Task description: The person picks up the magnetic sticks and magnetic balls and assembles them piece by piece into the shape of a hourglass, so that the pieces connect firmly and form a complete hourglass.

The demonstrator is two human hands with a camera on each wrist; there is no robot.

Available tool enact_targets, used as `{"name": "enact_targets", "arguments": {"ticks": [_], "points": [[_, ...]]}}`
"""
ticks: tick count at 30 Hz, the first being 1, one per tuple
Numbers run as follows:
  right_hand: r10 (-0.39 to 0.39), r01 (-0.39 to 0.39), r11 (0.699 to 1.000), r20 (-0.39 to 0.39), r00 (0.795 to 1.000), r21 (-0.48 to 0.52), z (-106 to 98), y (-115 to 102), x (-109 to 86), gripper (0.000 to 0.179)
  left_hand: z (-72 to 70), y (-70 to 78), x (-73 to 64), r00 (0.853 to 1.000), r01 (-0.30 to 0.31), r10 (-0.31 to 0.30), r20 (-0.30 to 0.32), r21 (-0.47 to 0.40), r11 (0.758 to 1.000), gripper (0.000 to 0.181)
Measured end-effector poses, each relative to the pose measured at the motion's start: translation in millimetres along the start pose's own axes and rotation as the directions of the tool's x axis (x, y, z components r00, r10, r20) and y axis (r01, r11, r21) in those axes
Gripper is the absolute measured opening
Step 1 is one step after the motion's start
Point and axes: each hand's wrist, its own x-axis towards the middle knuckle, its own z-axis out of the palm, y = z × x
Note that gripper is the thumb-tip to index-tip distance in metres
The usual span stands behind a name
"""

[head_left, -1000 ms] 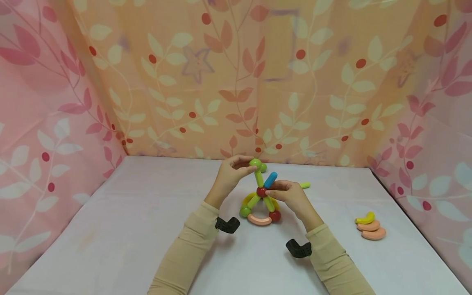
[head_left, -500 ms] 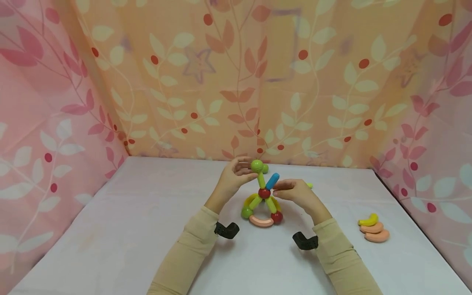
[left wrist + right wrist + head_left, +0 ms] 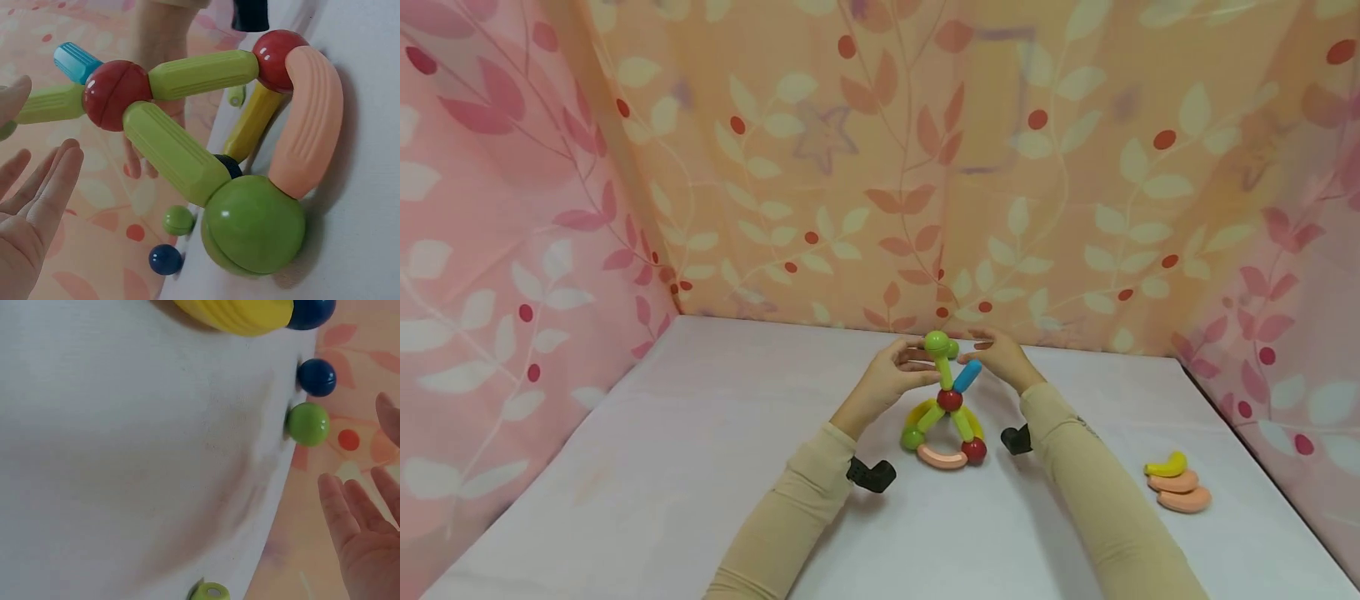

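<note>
Head view: ball-and-rod figure (image 3: 950, 401) stands near the middle of the bench (image 3: 662, 425).
Left hand (image 3: 884, 384): grip spread beside upper green rod (image 3: 944, 374), touch unclear.
Right hand (image 3: 1006, 358): grip spread near blue rod (image 3: 968, 377).

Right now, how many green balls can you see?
3: the top ball on the model, the lower ball at its near left corner, and the loose ball on the table behind it. Others could be hidden.
</note>
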Motion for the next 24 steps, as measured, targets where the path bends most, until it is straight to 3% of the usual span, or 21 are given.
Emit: {"name": "enact_targets", "arguments": {"ticks": [10,17,24], "points": [[-0.009,0.001,0.998,0.118,0.993,0.061,8,16,23.7,0.063,1.0,-5.3,-1.3,0.993,0.091,-0.096,0.065,0.076,0.993,0.047],[-0.018,0.022,1.000,0.171,0.985,-0.023,10,5,26.5,0.067,1.9,-3.6,-4.0,0.998,0.054,-0.056,0.038,0.061,0.997,0.041],[-0.105,0.138,0.983,0.250,0.963,-0.117,14,-6,23.7,0.063,4.2,-3.9,-3.0,0.999,0.047,-0.047,0.026,-0.002,0.999,0.038]]}}
